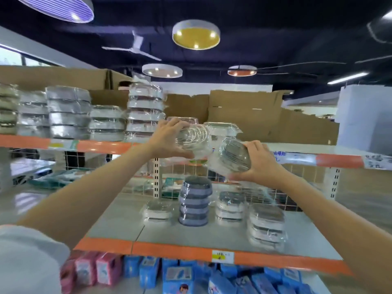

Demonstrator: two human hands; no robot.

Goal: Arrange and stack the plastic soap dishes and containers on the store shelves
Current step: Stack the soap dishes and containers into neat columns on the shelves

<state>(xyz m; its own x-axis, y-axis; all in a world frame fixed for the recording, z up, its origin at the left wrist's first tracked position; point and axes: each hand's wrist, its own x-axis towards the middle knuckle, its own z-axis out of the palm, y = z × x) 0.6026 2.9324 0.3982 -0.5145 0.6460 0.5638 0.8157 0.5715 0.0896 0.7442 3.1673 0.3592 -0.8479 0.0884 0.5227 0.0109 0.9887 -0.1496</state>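
Two bare hands are raised in front of the upper orange-edged store shelf. From the head camera, the left hand curls its fingers and thumb round a clear plastic-wrapped soap dish tipped on its side, just before the shelf edge. The right hand grips a second wrapped oval dish with a dark slatted insert, tilted and close beside the first. Wrapped dish stacks line the upper shelf; shorter stacks stand on the grey lower shelf.
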